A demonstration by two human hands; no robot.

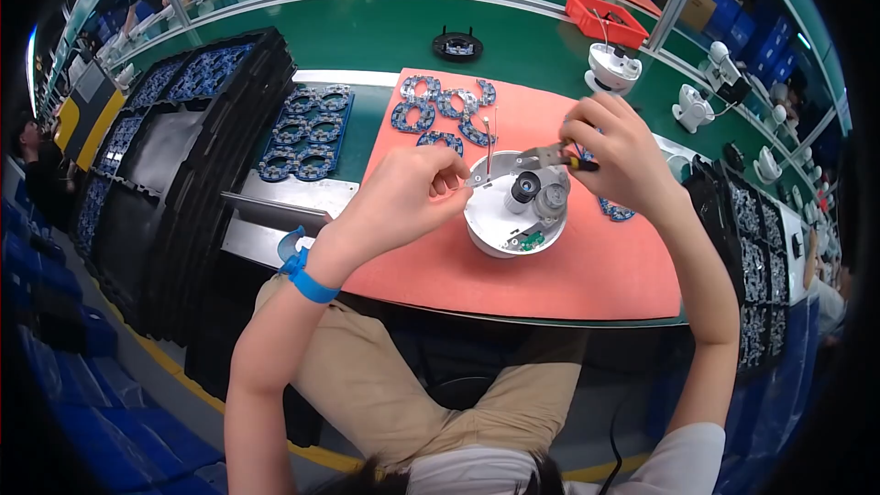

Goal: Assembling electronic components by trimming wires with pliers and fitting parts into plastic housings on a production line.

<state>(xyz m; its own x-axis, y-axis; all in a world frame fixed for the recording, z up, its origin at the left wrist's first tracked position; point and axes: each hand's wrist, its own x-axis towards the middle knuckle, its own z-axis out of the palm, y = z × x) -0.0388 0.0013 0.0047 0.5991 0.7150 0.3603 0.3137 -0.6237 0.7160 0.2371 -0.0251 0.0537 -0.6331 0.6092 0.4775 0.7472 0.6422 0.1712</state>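
Note:
A white round camera housing [489, 236] sits on the salmon-coloured mat [440, 266] before me, its open side up. Inside it are a black lens [525, 187], a clear grey round part [551, 201] and a small green piece [532, 240]. My right hand [619, 142] grips pliers [543, 157] with black-and-yellow handles, their metal jaws over the housing's far side. At the left rim my left hand [403, 197] is closed in a pinch; what lies between its fingertips is too small to tell. Thin wires [489, 151] stand up between the hands.
Several ring-shaped circuit boards [456, 103] lie on the mat's far part. More boards fill a blue panel [307, 133] and stacked black trays [215, 73] at left. A black ring part [457, 45], a red bin [605, 20] and another white housing [613, 68] stand beyond.

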